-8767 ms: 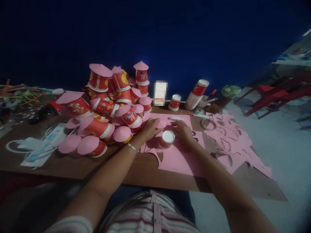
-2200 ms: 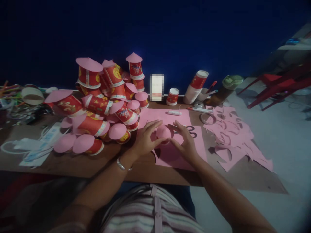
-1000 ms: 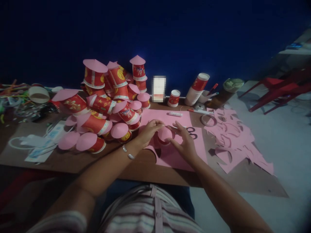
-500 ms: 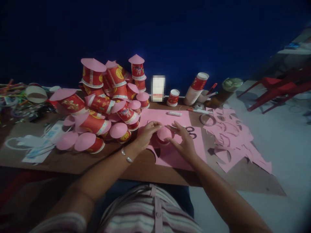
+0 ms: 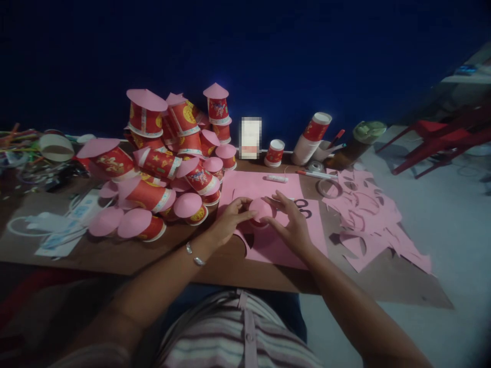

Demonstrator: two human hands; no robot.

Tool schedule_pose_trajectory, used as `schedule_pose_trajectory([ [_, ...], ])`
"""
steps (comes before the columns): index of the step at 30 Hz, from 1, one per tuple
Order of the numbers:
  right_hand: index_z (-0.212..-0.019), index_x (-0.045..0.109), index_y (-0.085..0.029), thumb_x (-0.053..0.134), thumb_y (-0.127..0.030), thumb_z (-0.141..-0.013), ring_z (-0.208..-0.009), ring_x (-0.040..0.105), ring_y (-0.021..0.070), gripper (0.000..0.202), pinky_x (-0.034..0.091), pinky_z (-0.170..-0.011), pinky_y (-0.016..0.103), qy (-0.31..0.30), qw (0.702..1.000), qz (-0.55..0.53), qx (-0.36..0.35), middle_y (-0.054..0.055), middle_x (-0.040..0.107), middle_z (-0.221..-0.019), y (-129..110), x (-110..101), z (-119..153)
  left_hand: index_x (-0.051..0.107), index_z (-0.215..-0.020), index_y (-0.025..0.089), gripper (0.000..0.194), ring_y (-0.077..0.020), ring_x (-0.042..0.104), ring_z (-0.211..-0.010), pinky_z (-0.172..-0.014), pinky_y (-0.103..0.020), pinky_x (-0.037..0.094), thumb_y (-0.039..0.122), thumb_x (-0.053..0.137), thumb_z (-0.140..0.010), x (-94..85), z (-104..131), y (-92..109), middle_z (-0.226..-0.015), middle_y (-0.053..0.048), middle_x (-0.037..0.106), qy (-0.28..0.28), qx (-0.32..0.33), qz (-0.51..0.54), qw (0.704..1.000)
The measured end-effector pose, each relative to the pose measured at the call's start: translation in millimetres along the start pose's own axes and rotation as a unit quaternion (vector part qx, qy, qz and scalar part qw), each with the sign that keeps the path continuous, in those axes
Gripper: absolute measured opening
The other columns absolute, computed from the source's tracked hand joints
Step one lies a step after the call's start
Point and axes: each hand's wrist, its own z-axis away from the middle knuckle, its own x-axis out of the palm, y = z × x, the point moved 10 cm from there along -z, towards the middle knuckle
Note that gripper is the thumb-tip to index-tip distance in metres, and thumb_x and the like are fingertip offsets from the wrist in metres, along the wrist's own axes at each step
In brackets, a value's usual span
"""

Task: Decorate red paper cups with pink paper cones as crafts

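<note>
A small pink paper cone (image 5: 261, 208) sits on top of a red paper cup, over the pink sheet (image 5: 284, 245). My left hand (image 5: 235, 217) grips the cone's left side, with its fingers at the rim. From the right, my right hand (image 5: 289, 220) holds the cone's other side between thumb and fingers. The cup is mostly hidden below the cone and my hands. Black-handled scissors (image 5: 303, 208) lie just right of my right hand, their blades partly behind it. A white glue tube (image 5: 276, 179) lies farther back on the sheet.
Many red cups with pink cone tops (image 5: 153, 163) are piled at the left. Pink paper scraps (image 5: 368, 220) and a tape roll (image 5: 329, 188) lie at the right. Behind stand a red cup (image 5: 274, 153), stacked cups (image 5: 312, 138) and a jar (image 5: 360, 140). A power strip (image 5: 71, 225) lies far left.
My left thumb has moved down and right onto the cone's front, and the left hand has come lower around it. My right hand stays at the cone's right side, nearly unchanged.
</note>
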Motion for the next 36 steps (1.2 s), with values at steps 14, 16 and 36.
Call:
schedule_pose_trajectory([
  [14,-0.154,0.035,-0.025,0.069,-0.037,-0.094,-0.128,0.064,0.0295,0.070,0.051,-0.105,0.052,-0.001,1.000,-0.002,0.004,0.013,0.072,-0.129,0.9,-0.2,0.8,0.062,-0.110,0.018,0.054,-0.0188,0.058,-0.103,-0.091,-0.033,0.045,0.029,0.089,-0.065,-0.9,1.0,3.4,-0.107,-0.003,0.065,0.002,0.008,-0.066,0.998],
  [16,-0.154,0.035,-0.025,0.069,-0.037,-0.094,-0.128,0.064,0.0294,0.070,0.050,-0.105,0.052,-0.001,1.000,-0.006,0.004,0.013,0.072,-0.129,1.3,0.0,1.1,0.062,-0.111,0.018,0.054,-0.0188,0.058,-0.104,-0.092,-0.033,0.045,0.029,0.089,-0.065,0.0,1.9,3.8,-0.108,-0.003,0.065,-0.001,0.007,-0.061,0.998],
  [36,-0.150,0.040,-0.024,0.073,-0.033,-0.092,-0.125,0.066,0.0292,0.067,0.051,-0.104,0.052,0.008,1.000,-0.005,0.019,0.012,0.074,-0.127,3.6,-0.5,0.6,0.064,-0.100,0.016,0.048,-0.0152,0.060,-0.087,-0.080,-0.028,0.045,0.038,0.090,-0.066,-5.3,-4.0,0.5,-0.093,-0.002,0.066,0.038,-0.035,0.028,0.998],
])
